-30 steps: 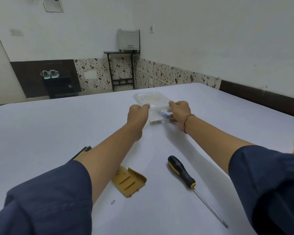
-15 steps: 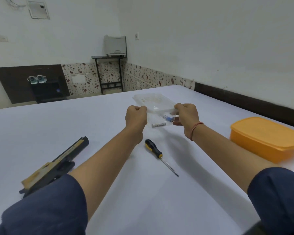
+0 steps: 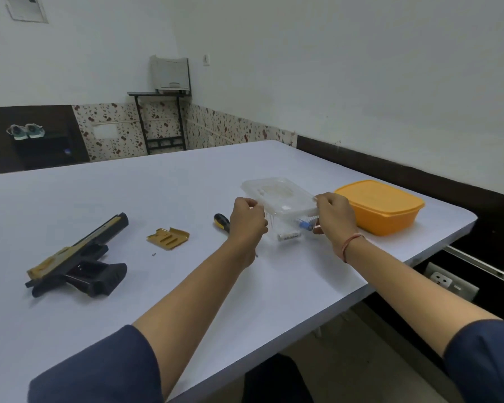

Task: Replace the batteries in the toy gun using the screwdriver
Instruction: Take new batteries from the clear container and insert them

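Toy gun (image 3: 76, 260) lies far left on the surface (image 3: 157, 193), detached cover (image 3: 168, 237) beside it. Screwdriver (image 3: 221, 222) is partly hidden behind the left hand (image 3: 248, 221). Left hand and right hand (image 3: 335, 218) each pinch a lid edge of the clear container (image 3: 282, 199) — batteries (image 3: 288, 236) lie inside. Orange box (image 3: 380, 209) stands just right.

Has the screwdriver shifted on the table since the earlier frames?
No. The screwdriver still lies just right of the battery cover, handle toward the table's far edge; only the camera view swung.
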